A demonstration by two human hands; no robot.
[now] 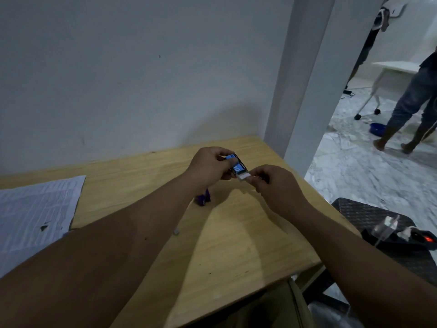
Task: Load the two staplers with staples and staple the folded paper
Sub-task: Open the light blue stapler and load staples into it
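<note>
Above the bench (236,245), we hold both hands raised near its far edge. Our left hand (208,170) is closed around a blue and black staple box (236,165), thumb and fingers pinching its sleeve. Our right hand (274,183) sits just right of the left, fingertips pinched on the white inner tray (244,176) that projects from the box end nearest it. The two hands are close but apart, joined only through the box and tray.

Below the left hand, a purple stapler (203,199) rests on the bench, partly hidden by the left wrist; we cannot tell whether it is open. Nearer to us than that hand, between the forearms, a small grey piece (176,232) lies on the bench; it is too small to identify. Well left of the left hand, printed paper (35,209) lies flat at the bench edge, with the left forearm crossing its near corner. We see only one stapler.

Right of the right hand, beyond the bench edge, a dark chair (369,209) carries a power strip (402,237) with a red light.
</note>
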